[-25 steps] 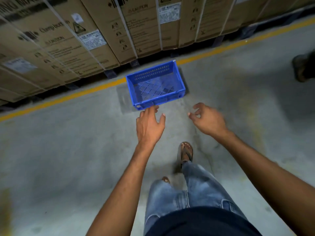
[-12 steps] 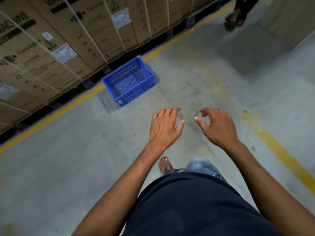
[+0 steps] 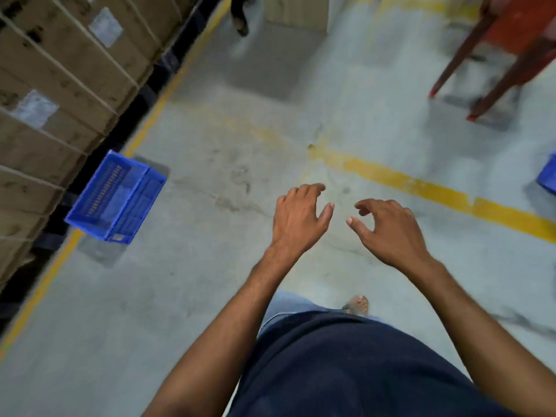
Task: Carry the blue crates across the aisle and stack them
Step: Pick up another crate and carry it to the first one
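An empty blue crate (image 3: pixel 115 197) stands on the concrete floor at the left, beside the yellow line along the stacked cartons. A corner of a second blue crate (image 3: pixel 548 176) shows at the right edge. My left hand (image 3: pixel 298 218) and my right hand (image 3: pixel 386 233) hover in front of me over the bare floor, fingers apart and loosely curled, holding nothing. Both hands are well to the right of the left crate and touch neither crate.
Strapped cardboard cartons (image 3: pixel 60 85) on dark pallets line the left side. A yellow floor line (image 3: pixel 436 191) crosses the aisle ahead. Red chair legs (image 3: pixel 493 70) stand at the upper right. Another person's feet (image 3: pixel 240 22) and a carton (image 3: pixel 296 10) are at the far end.
The view has swung right: the blue crate has slid from centre to the left edge, and a second crate and red legs have come into view. Both hands stay empty.
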A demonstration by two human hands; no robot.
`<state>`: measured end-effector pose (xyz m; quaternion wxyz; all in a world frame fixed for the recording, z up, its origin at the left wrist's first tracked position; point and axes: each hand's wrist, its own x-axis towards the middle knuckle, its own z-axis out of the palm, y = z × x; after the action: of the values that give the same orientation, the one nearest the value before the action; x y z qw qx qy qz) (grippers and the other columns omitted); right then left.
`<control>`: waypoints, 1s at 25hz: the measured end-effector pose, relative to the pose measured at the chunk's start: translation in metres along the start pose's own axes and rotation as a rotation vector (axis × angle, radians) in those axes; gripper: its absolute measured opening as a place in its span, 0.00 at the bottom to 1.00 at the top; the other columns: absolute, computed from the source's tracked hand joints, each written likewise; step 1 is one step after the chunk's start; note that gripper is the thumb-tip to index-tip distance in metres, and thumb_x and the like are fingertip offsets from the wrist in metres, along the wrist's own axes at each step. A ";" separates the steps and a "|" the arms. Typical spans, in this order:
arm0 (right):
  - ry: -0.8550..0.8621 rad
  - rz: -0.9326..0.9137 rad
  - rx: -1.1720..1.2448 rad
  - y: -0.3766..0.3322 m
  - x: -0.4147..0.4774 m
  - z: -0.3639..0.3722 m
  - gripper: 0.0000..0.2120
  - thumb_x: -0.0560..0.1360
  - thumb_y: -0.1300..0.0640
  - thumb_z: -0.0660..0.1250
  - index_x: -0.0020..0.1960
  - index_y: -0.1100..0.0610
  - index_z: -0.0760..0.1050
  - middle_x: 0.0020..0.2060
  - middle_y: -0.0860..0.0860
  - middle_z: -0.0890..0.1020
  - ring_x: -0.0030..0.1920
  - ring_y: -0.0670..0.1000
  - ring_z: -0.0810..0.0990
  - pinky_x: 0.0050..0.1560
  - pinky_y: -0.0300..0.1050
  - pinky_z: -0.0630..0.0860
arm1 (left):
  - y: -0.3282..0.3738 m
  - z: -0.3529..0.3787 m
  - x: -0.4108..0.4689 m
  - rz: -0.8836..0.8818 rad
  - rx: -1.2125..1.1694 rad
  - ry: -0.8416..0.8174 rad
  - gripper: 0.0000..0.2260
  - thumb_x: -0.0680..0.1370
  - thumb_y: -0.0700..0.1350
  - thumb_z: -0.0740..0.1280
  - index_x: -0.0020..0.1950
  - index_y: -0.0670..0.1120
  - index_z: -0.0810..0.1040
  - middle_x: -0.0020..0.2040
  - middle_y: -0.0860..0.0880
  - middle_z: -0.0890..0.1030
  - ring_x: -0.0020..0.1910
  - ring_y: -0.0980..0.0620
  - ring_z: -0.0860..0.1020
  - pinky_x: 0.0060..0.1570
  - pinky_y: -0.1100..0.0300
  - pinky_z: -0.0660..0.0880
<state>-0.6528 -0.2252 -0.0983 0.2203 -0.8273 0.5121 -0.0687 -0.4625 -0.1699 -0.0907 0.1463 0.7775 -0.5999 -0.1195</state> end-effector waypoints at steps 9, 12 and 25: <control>0.223 0.417 0.171 0.178 -0.082 -0.078 0.16 0.78 0.40 0.65 0.61 0.46 0.76 0.52 0.41 0.83 0.58 0.49 0.77 0.59 0.51 0.71 | 0.209 0.078 0.052 0.372 -0.006 -0.138 0.15 0.76 0.53 0.64 0.62 0.52 0.74 0.57 0.54 0.81 0.55 0.48 0.78 0.52 0.52 0.72; 0.277 0.530 0.219 0.231 -0.086 -0.098 0.15 0.77 0.40 0.65 0.60 0.44 0.76 0.51 0.41 0.82 0.57 0.48 0.77 0.58 0.49 0.71 | 0.270 0.111 0.082 0.476 -0.044 -0.192 0.17 0.76 0.55 0.64 0.64 0.53 0.73 0.58 0.56 0.80 0.57 0.49 0.78 0.53 0.52 0.73; 0.644 1.037 0.257 0.461 -0.105 -0.236 0.13 0.77 0.43 0.68 0.58 0.47 0.78 0.49 0.41 0.83 0.54 0.45 0.80 0.56 0.48 0.76 | 0.560 0.216 0.220 0.855 -0.233 -0.513 0.15 0.76 0.59 0.67 0.60 0.57 0.75 0.55 0.60 0.80 0.56 0.54 0.80 0.52 0.53 0.77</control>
<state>-1.1587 -0.3772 -0.0765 0.1572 -0.3756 0.8756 -0.2599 -0.9874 -0.5341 -0.0858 0.1161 0.3868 -0.8635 -0.3021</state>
